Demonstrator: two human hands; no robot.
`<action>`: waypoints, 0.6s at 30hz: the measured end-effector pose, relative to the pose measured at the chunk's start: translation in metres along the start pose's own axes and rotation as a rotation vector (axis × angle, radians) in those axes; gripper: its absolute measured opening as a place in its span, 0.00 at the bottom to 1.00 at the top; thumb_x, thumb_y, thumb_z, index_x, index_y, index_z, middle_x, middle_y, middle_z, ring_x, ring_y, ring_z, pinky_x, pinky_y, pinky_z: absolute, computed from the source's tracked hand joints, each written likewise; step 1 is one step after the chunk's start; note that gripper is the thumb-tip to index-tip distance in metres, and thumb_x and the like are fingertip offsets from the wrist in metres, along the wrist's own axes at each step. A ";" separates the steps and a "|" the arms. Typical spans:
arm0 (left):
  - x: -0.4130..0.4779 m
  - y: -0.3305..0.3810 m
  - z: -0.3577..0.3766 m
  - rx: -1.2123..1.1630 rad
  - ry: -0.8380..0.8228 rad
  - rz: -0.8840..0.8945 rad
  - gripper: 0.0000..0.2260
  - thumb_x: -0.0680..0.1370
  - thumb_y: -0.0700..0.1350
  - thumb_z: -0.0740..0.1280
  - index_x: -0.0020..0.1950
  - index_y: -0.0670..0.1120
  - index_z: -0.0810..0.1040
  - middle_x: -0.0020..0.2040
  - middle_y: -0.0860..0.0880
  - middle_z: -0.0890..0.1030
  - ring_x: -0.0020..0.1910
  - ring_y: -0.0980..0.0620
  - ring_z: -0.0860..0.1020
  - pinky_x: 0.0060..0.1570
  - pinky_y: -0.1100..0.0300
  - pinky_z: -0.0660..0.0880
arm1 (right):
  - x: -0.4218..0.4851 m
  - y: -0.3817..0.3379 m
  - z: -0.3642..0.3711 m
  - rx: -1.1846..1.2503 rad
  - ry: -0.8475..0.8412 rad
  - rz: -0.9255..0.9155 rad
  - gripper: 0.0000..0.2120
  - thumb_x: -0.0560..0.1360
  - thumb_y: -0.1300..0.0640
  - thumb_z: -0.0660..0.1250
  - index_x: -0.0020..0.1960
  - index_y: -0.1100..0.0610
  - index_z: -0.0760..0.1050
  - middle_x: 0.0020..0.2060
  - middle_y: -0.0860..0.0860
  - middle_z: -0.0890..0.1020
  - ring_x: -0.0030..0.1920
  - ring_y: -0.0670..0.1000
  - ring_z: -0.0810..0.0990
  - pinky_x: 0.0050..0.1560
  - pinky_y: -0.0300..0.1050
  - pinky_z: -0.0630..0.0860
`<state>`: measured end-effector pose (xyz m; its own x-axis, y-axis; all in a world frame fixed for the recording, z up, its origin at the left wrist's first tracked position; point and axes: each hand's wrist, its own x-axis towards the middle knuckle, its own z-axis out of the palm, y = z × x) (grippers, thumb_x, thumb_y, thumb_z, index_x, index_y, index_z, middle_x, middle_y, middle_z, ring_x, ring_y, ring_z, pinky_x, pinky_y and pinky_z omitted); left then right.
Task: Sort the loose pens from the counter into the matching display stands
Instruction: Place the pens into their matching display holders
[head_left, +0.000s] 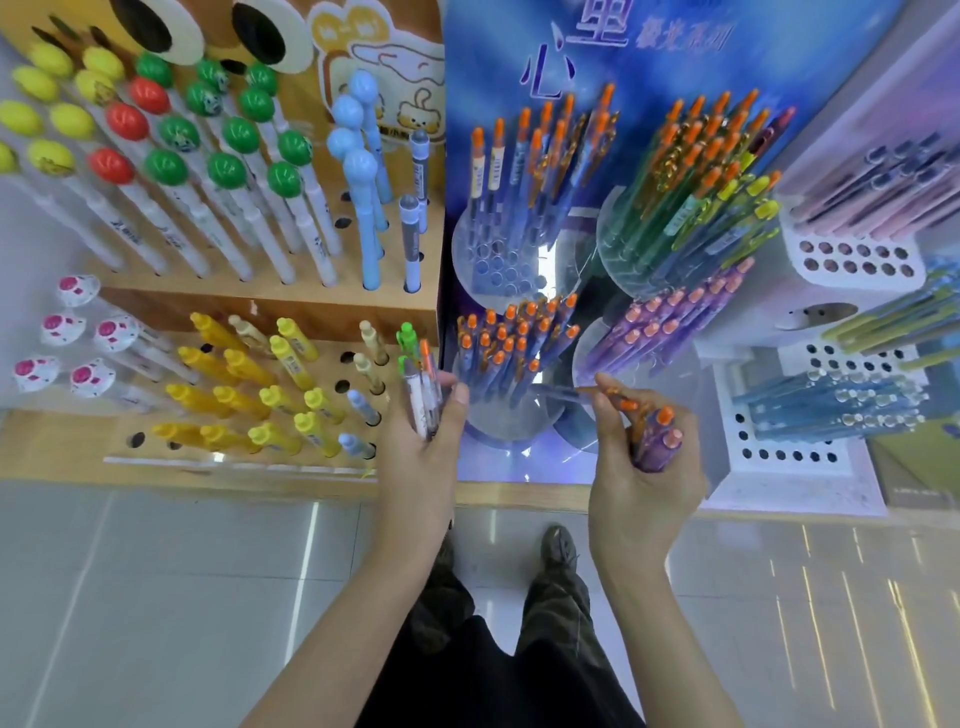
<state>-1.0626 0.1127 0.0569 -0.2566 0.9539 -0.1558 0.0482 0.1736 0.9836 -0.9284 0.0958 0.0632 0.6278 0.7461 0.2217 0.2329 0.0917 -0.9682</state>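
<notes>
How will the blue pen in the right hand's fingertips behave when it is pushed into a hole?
Probably stiff: the blue pen looks straight though held at one end. Likely light, as the right hand pinches it while also gripping purple pens. Its smooth barrel could slip.

Wooden stand (291, 312) — glossy plastic pens (422, 387)

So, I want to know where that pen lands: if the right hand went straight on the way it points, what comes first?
Probably the blue pens in the round clear stand: the right hand pinches a loose pen aimed left at them. Depth is unclear; it may pass above.
</notes>
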 end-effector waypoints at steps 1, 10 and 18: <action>0.002 0.001 0.002 -0.005 0.005 -0.005 0.03 0.79 0.49 0.65 0.49 0.51 0.77 0.38 0.49 0.78 0.38 0.48 0.76 0.43 0.49 0.75 | 0.002 0.000 0.002 0.008 0.009 -0.014 0.09 0.72 0.51 0.71 0.48 0.37 0.76 0.46 0.41 0.84 0.48 0.43 0.83 0.50 0.37 0.76; 0.009 0.003 0.011 -0.040 0.044 -0.029 0.04 0.77 0.49 0.66 0.44 0.58 0.77 0.32 0.56 0.73 0.33 0.52 0.71 0.38 0.53 0.70 | 0.018 0.010 0.016 -0.077 -0.117 -0.090 0.05 0.73 0.54 0.70 0.49 0.49 0.76 0.44 0.31 0.81 0.44 0.35 0.80 0.46 0.25 0.71; 0.010 0.003 0.012 -0.021 0.050 -0.035 0.06 0.79 0.45 0.66 0.44 0.56 0.77 0.32 0.55 0.73 0.33 0.52 0.71 0.37 0.56 0.70 | 0.025 0.017 0.010 -0.192 -0.116 -0.114 0.07 0.73 0.50 0.68 0.50 0.44 0.73 0.41 0.33 0.80 0.38 0.33 0.76 0.41 0.24 0.68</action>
<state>-1.0535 0.1257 0.0576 -0.3053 0.9339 -0.1860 0.0181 0.2010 0.9794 -0.9162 0.1229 0.0513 0.5022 0.8101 0.3027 0.4410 0.0612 -0.8954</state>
